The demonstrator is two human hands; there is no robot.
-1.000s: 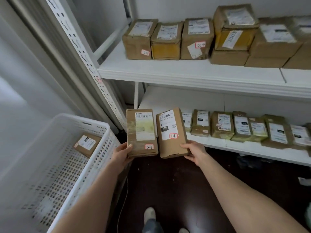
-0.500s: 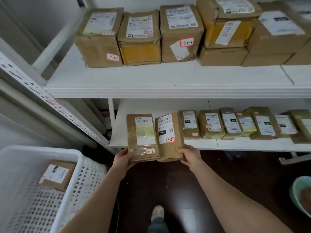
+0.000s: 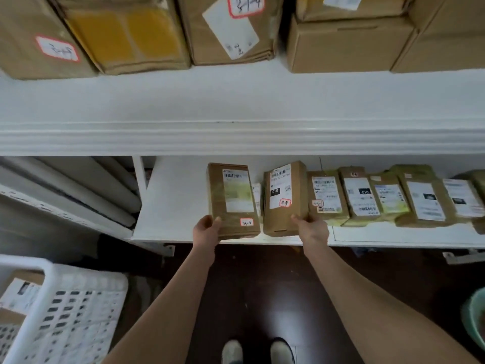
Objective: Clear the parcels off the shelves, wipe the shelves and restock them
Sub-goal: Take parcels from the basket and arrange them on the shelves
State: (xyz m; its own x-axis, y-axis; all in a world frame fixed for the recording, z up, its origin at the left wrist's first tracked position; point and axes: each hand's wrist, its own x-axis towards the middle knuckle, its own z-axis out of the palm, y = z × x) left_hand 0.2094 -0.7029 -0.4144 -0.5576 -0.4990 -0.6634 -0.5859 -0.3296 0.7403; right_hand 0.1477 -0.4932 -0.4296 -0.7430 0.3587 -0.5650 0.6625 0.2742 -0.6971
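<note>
With your left hand (image 3: 207, 231) curled round the near corner of one brown cardboard parcel (image 3: 232, 198) and your right hand (image 3: 311, 228) gripping the white-labelled brown parcel (image 3: 284, 198) beside it, both at the white lower shelf's (image 3: 178, 206) front edge, support each underneath; the white perforated plastic basket (image 3: 52, 269) holds one labelled cardboard box (image 3: 18, 292).

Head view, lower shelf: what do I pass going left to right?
Bare shelf end → first parcel, held by the left hand → second parcel, held by the right hand → row of smaller parcels.
</note>
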